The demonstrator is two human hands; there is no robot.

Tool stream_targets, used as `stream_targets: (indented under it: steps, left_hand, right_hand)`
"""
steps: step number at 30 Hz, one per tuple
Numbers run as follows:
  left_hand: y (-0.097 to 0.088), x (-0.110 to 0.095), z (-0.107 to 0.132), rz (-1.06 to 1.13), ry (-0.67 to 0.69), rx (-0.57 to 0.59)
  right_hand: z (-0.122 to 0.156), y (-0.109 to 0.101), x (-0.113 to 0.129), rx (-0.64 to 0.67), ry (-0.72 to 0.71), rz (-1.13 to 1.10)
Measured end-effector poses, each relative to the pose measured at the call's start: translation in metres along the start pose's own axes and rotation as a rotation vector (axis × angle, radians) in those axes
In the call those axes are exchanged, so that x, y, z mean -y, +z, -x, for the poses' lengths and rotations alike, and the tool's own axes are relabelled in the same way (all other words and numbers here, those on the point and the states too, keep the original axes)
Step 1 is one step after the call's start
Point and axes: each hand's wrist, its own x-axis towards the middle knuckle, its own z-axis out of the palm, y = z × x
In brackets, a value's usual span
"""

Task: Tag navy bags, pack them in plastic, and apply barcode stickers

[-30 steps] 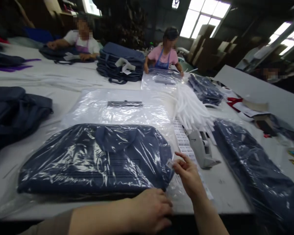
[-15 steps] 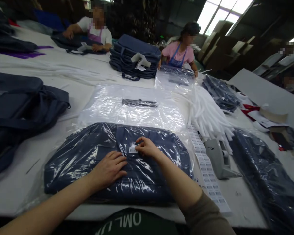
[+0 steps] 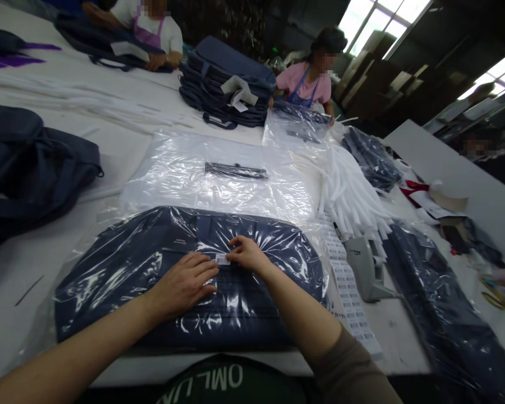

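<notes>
A dark navy bag [image 3: 122, 264] in a clear plastic sleeve lies flat in front of me, its wrapping creased and shiny. My left hand [image 3: 187, 283] rests palm down on the plastic, fingers stretched out. Close to its fingertips is a small white barcode sticker [image 3: 221, 259] on the sleeve. My right hand [image 3: 246, 253] has its thumb and fingers at the sticker's right edge, in a pinch. Under the plastic, left of the sticker, a dark printed card [image 3: 179, 238] shows.
Beyond the bag lies a stack of clear plastic sleeves [image 3: 172, 174]. On the right are a sheet of barcode stickers [image 3: 347, 286], a grey tape dispenser [image 3: 366, 269], white foam strips [image 3: 345, 185] and another wrapped bag [image 3: 437, 292]. An unwrapped bag [image 3: 33, 163] sits left; two co-workers handle bags across the table.
My view has shifted a little, so the table's contents sit slightly further left and higher. Both hands stay on the wrapped bag, and the sticker now lies nearer my left fingertips.
</notes>
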Motion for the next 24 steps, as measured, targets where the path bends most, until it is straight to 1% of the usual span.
stream_targets:
  steps: [3, 6, 8, 10, 11, 12, 13, 14, 15, 16, 17, 19, 20, 21, 22, 23, 24]
  left_hand:
    - [0.008, 0.010, -0.003, -0.017, -0.007, 0.027]
    - [0.019, 0.021, -0.005, -0.013, -0.010, 0.131]
    - [0.024, 0.027, -0.005, -0.004, -0.013, 0.194]
    - [0.026, 0.030, -0.004, 0.017, -0.022, 0.215]
    - [0.026, 0.030, -0.003, 0.029, -0.023, 0.214]
    - [0.026, 0.030, -0.003, 0.039, -0.023, 0.213]
    - [0.027, 0.030, -0.003, 0.046, -0.023, 0.213]
    - [0.027, 0.029, -0.003, 0.050, -0.024, 0.216]
    - [0.028, 0.028, -0.004, 0.049, -0.030, 0.225]
    - [0.029, 0.027, -0.004, 0.045, -0.037, 0.241]
    - [0.028, 0.027, -0.004, 0.036, -0.042, 0.259]
    - [0.022, 0.028, 0.001, 0.002, -0.031, 0.277]
    - [0.016, 0.030, 0.006, -0.025, -0.028, 0.268]
    - [0.007, 0.033, 0.015, -0.054, -0.034, 0.234]
    - [-0.004, 0.037, 0.025, -0.083, -0.064, 0.180]
    - [-0.017, 0.042, 0.037, -0.108, -0.120, 0.107]
    - [-0.030, 0.047, 0.050, -0.125, -0.191, 0.033]
  right_hand:
    - [-0.001, 0.002, 0.001, -0.018, 0.007, 0.029]
    - [0.000, 0.002, 0.001, -0.034, 0.020, 0.066]
    - [0.006, -0.001, 0.002, -0.048, 0.033, 0.095]
    - [0.017, -0.004, 0.003, -0.106, 0.039, 0.125]
    - [0.023, -0.004, 0.002, -0.158, 0.014, 0.147]
    - [0.029, -0.002, 0.001, -0.204, -0.056, 0.184]
    - [0.035, 0.000, -0.001, -0.227, -0.167, 0.237]
    - [0.040, 0.004, -0.003, -0.221, -0.297, 0.304]
    - [0.045, 0.008, -0.005, -0.187, -0.423, 0.375]
    - [0.050, 0.011, -0.007, -0.142, -0.519, 0.440]
    - [0.057, 0.014, -0.009, -0.111, -0.569, 0.487]
    - [0.080, 0.016, -0.014, -0.135, -0.557, 0.500]
    - [0.096, 0.016, -0.019, -0.158, -0.537, 0.467]
    - [0.115, 0.017, -0.026, -0.159, -0.503, 0.407]
    - [0.135, 0.020, -0.035, -0.117, -0.434, 0.317]
    - [0.156, 0.024, -0.047, -0.034, -0.323, 0.191]
    - [0.174, 0.032, -0.060, 0.072, -0.156, 0.029]
